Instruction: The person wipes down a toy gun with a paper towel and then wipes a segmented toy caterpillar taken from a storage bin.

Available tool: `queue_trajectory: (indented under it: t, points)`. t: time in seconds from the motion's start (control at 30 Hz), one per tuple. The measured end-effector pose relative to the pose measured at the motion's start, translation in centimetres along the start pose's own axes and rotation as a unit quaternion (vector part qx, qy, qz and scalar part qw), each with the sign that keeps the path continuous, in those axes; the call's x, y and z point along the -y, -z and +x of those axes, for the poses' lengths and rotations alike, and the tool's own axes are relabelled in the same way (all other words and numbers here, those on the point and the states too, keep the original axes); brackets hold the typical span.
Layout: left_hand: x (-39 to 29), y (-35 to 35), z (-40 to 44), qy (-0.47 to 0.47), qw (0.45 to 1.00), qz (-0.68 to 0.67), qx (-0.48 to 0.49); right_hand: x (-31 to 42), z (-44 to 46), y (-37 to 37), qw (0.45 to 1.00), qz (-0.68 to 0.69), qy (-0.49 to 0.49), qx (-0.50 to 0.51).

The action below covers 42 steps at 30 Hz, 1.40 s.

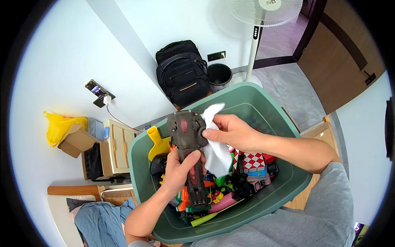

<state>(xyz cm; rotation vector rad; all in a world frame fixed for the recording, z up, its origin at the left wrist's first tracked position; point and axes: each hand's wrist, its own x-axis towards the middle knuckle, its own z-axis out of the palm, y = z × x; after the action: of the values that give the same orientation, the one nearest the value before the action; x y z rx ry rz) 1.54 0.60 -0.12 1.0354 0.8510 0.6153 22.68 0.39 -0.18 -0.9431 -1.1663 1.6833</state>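
Note:
Over the green tub, my left hand [180, 171] is wrapped round the narrow part of a long dark toy [187, 133] with reddish panels. Its broad end points away from me; its exact kind is unclear. My right hand [232, 131] pinches a white cloth [218, 158] between thumb and fingers. The cloth touches the right edge of the toy's broad end and hangs down beside it. Below both hands lie mixed toys, among them a red-and-white checked block piece [253, 161], a pink piece [224, 202] and a yellow scoop-like toy [158, 144].
The green tub [273, 101] surrounds the toys with high walls. Beyond it stand a black backpack [181, 74], a dark bin [219, 76] and a white standing fan [252, 53]. To the left are a small drawer cabinet [121, 144], a cardboard box [76, 140] and bedding [103, 218].

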Motion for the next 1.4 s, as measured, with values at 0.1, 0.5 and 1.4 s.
queue_trajectory:
  t: [0.1, 0.5, 1.4]
  points:
    - [0.4, 0.2, 0.1, -0.024, 0.998, 0.046, 0.019, -0.5, 0.3, 0.5, 0.999, -0.037, -0.035, -0.007]
    - [-0.3, 0.2, 0.2, -0.006, 0.997, -0.052, 0.058, 0.2, -0.2, 0.4, 0.971, 0.187, -0.137, 0.059]
    - [0.0, 2.2, 0.2, -0.253, 0.958, 0.129, 0.035, 1.6, -3.0, 0.7, 0.928, 0.267, -0.141, 0.22]
